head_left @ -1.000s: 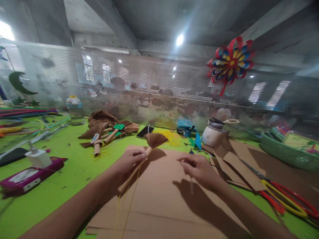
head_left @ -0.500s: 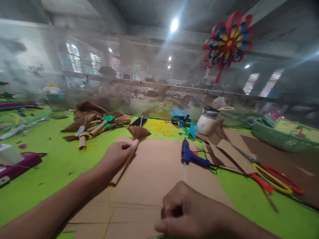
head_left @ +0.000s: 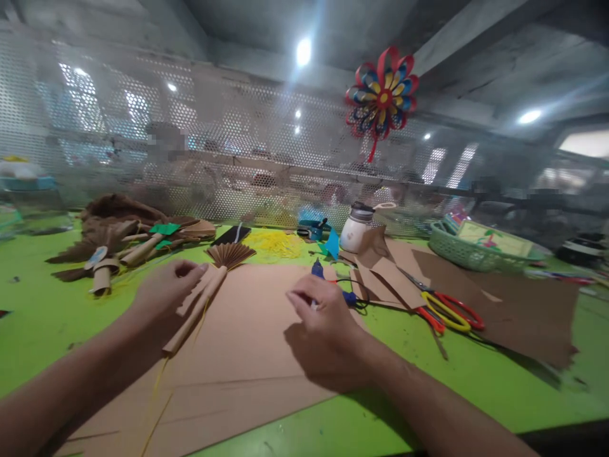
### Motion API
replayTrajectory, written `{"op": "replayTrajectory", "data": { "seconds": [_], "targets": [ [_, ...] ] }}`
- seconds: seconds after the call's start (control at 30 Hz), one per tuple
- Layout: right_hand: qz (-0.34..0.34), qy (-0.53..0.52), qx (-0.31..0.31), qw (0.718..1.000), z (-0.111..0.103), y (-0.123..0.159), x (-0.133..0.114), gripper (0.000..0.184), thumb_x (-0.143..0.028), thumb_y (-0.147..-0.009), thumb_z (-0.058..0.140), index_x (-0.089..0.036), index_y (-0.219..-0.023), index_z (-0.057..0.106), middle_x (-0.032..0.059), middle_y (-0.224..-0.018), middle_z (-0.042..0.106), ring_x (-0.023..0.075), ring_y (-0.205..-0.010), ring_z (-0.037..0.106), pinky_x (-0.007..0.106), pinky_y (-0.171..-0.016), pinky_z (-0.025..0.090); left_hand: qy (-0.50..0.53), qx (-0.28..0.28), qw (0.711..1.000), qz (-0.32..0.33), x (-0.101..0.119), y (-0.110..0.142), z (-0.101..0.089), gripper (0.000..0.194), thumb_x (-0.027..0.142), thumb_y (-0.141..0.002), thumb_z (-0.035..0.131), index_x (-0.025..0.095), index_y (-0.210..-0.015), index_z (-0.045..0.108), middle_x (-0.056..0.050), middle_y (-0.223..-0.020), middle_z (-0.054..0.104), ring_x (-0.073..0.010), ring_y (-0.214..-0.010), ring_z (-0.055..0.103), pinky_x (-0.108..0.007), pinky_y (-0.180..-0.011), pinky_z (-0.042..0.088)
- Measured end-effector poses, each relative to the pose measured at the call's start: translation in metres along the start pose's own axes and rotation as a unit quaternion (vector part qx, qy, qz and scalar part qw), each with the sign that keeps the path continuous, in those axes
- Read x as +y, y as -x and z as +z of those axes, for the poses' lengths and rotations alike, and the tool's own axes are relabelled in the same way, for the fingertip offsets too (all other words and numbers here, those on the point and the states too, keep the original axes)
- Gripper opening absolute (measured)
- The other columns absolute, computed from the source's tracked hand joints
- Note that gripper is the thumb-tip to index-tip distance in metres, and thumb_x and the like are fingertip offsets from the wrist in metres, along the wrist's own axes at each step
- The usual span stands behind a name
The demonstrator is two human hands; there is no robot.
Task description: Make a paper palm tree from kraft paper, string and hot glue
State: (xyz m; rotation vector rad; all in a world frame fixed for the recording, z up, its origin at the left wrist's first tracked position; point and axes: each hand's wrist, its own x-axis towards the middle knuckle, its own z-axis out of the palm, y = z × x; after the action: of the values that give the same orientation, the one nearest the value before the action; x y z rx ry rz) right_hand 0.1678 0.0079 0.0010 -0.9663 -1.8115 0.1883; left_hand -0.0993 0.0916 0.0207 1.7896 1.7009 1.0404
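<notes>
My left hand (head_left: 171,285) is at the upper left of the cardboard sheet (head_left: 257,330), thumb and fingers closed on what looks like the loose edge of a brown paper roll (head_left: 195,311). At the roll's far end is a pleated brown paper fan (head_left: 231,255), and a yellow strand (head_left: 159,381) trails from its near end. My right hand (head_left: 326,304) is over the sheet, fingers curved, a gap showing between thumb and forefinger. Behind it, the blue glue gun (head_left: 317,269) is partly hidden; I see no firm grip on it.
Scissors (head_left: 450,311) lie right on brown paper pieces. Behind them stand a white jar (head_left: 356,230) and a green basket (head_left: 476,249). Yellow shreds (head_left: 276,243) and a dark phone (head_left: 231,235) lie at the back. Finished paper figures (head_left: 104,266) lie left. A paper flower (head_left: 384,98) hangs above.
My right hand has moved up and forward from the near edge to the glue gun. The left fingers have shifted to the roll's left side. The view has turned right.
</notes>
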Motion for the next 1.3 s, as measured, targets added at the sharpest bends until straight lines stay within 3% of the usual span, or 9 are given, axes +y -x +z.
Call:
{"op": "replayTrajectory", "data": {
  "seconds": [0.07, 0.13, 0.27, 0.37, 0.47, 0.57, 0.67, 0.93, 1.3],
  "targets": [
    [0.028, 0.015, 0.053, 0.998, -0.009, -0.009, 0.013, 0.016, -0.021, -0.08, 0.055, -0.018, -0.066, 0.062, 0.0028, -0.065, 0.06, 0.0158, -0.065, 0.055, 0.027, -0.064, 0.045, -0.07, 0.084, 0.993, 0.035, 0.016, 0.002, -0.007, 0.034, 0.05, -0.078, 0.049, 0.018, -0.08, 0.059, -0.002, -0.062, 0.059, -0.0204, -0.058, 0.055, -0.028, -0.051, 0.036],
    [0.061, 0.025, 0.097, 0.993, -0.015, -0.015, 0.026, 0.02, -0.025, -0.082, 0.054, -0.017, -0.067, 0.063, 0.0036, -0.065, 0.06, 0.016, -0.062, 0.055, 0.027, -0.061, 0.045, -0.078, 0.1, 0.989, 0.076, 0.038, 0.007, -0.011, 0.035, 0.05, -0.077, 0.052, 0.017, -0.08, 0.062, -0.001, -0.067, 0.06, -0.0203, -0.066, 0.055, -0.029, -0.058, 0.037],
    [0.114, 0.021, 0.136, 0.984, -0.02, -0.019, 0.045, 0.023, -0.029, -0.081, 0.053, -0.015, -0.067, 0.065, 0.002, -0.06, 0.061, 0.0147, -0.057, 0.056, 0.025, -0.056, 0.046, -0.107, 0.045, 0.982, 0.15, 0.08, 0.021, -0.011, 0.03, 0.046, -0.075, 0.053, 0.019, -0.078, 0.066, 0.0, -0.07, 0.064, -0.0195, -0.071, 0.056, -0.028, -0.065, 0.037],
    [0.134, 0.004, 0.144, 0.98, -0.021, -0.018, 0.048, 0.023, -0.032, -0.079, 0.055, -0.015, -0.068, 0.066, 0.0019, -0.06, 0.062, 0.0145, -0.055, 0.056, 0.025, -0.054, 0.045, -0.111, 0.04, 0.979, 0.167, 0.092, 0.023, -0.005, 0.031, 0.043, -0.075, 0.052, 0.016, -0.069, 0.066, -0.003, -0.063, 0.061, -0.0192, -0.066, 0.054, -0.029, -0.063, 0.035],
    [0.142, -0.015, 0.146, 0.979, -0.022, -0.017, 0.049, 0.023, -0.034, -0.078, 0.057, -0.016, -0.067, 0.066, 0.0023, -0.062, 0.062, 0.0151, -0.055, 0.056, 0.026, -0.054, 0.044, -0.092, 0.059, 0.981, 0.162, 0.086, 0.021, 0.007, 0.029, 0.035, -0.078, 0.046, 0.014, -0.074, 0.065, -0.004, -0.064, 0.062, -0.019, -0.066, 0.053, -0.029, -0.062, 0.035],
    [0.143, -0.021, 0.134, 0.98, -0.019, -0.017, 0.047, 0.022, -0.032, -0.078, 0.058, -0.016, -0.066, 0.066, 0.0017, -0.059, 0.061, 0.0155, -0.054, 0.055, 0.026, -0.054, 0.044, -0.069, -0.067, 0.975, 0.201, 0.075, 0.024, 0.029, 0.024, 0.034, -0.076, 0.05, 0.017, -0.073, 0.066, -0.002, -0.067, 0.065, -0.018, -0.066, 0.056, -0.026, -0.062, 0.037],
    [0.138, -0.013, 0.11, 0.984, -0.011, -0.018, 0.041, 0.024, -0.031, -0.08, 0.056, -0.016, -0.065, 0.065, 0.0003, -0.056, 0.059, 0.0142, -0.053, 0.054, 0.024, -0.053, 0.042, -0.077, -0.195, 0.937, 0.281, 0.066, 0.036, 0.054, 0.024, 0.035, -0.078, 0.051, 0.018, -0.072, 0.067, -0.003, -0.069, 0.067, -0.0177, -0.065, 0.056, -0.026, -0.06, 0.036],
    [0.095, 0.011, 0.052, 0.994, 0.006, -0.017, 0.025, 0.041, -0.045, -0.088, 0.049, -0.017, -0.059, 0.059, -0.0041, -0.05, 0.047, 0.0103, -0.05, 0.046, 0.022, -0.051, 0.036, -0.157, -0.254, 0.902, 0.311, 0.047, 0.05, 0.072, 0.027, 0.03, -0.085, 0.042, 0.018, -0.07, 0.061, -0.004, -0.074, 0.063, -0.0177, -0.067, 0.053, -0.027, -0.06, 0.034],
    [0.121, 0.064, 0.094, 0.986, -0.008, -0.023, 0.037, 0.041, -0.039, -0.094, 0.041, -0.016, -0.067, 0.061, 0.0001, -0.061, 0.06, 0.0117, -0.056, 0.056, 0.022, -0.056, 0.044, -0.162, -0.296, 0.894, 0.295, 0.044, 0.039, 0.073, 0.028, 0.033, -0.087, 0.04, 0.017, -0.08, 0.062, -0.006, -0.082, 0.066, -0.021, -0.076, 0.058, -0.029, -0.068, 0.04]
  ]
}}
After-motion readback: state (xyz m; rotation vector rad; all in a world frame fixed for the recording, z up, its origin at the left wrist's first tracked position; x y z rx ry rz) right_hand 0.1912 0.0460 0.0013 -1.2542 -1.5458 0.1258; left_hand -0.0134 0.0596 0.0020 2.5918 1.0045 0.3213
